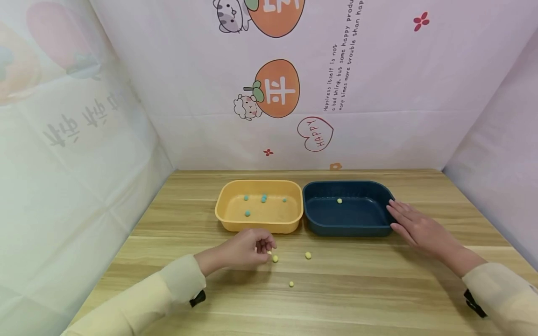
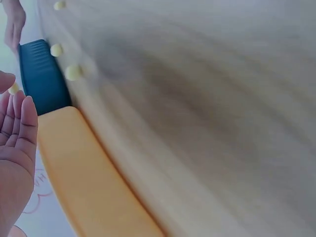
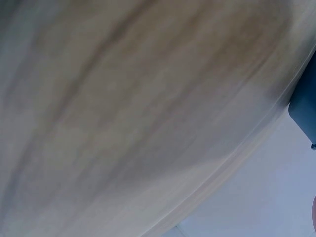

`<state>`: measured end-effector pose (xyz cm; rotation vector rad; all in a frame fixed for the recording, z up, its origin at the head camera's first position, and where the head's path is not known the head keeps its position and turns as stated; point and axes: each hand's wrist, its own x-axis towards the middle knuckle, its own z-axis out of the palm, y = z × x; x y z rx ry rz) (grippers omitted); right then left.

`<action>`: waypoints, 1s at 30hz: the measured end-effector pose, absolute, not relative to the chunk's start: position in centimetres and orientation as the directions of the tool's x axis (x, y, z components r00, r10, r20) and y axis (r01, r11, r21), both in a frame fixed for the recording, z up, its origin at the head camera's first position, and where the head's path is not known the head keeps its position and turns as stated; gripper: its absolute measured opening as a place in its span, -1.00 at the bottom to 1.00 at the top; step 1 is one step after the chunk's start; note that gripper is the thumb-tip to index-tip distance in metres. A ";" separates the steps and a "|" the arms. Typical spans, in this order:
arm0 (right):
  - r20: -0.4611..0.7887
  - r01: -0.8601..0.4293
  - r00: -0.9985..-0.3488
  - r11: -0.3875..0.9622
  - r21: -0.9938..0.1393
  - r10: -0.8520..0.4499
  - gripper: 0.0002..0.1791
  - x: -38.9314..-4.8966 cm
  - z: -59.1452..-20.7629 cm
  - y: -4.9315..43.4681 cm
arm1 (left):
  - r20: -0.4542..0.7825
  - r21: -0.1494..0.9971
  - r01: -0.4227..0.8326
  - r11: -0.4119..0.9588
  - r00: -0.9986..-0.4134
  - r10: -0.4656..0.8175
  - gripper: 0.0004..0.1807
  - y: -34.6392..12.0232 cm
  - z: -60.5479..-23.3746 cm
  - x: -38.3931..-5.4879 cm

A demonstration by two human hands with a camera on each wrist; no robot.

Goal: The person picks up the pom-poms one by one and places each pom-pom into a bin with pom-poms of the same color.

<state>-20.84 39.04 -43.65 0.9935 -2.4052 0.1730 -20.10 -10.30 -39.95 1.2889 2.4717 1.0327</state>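
Observation:
Between the thumb and fingertips of my left hand (image 1: 248,248), a small yellow ball (image 2: 13,89) is pinched, just in front of the yellow bin (image 1: 259,228). Close by its fingers lies another yellow ball (image 1: 275,258) on the table. Two more, a yellow ball (image 1: 308,255) to the right and a yellow ball (image 1: 291,283) nearer the front, also lie there. My right hand (image 1: 424,233) rests with straight fingers on the right end of the dark blue bin (image 1: 349,230). Inside that bin sits one yellow ball (image 1: 339,201).
Several blue-green balls (image 1: 247,213) lie in the yellow bin, which stands side by side with the blue one. Both are on a wood-grain table (image 1: 361,289). A printed white cloth (image 1: 210,84) hangs behind the table and along its sides.

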 end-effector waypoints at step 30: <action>0.498 -0.668 -0.623 0.741 0.062 -0.603 -0.45 -20.5 -43.4 38.8 | 0.239 0.707 0.628 0.326 -0.646 0.725 -0.86 -0.4 -36.8 -25.1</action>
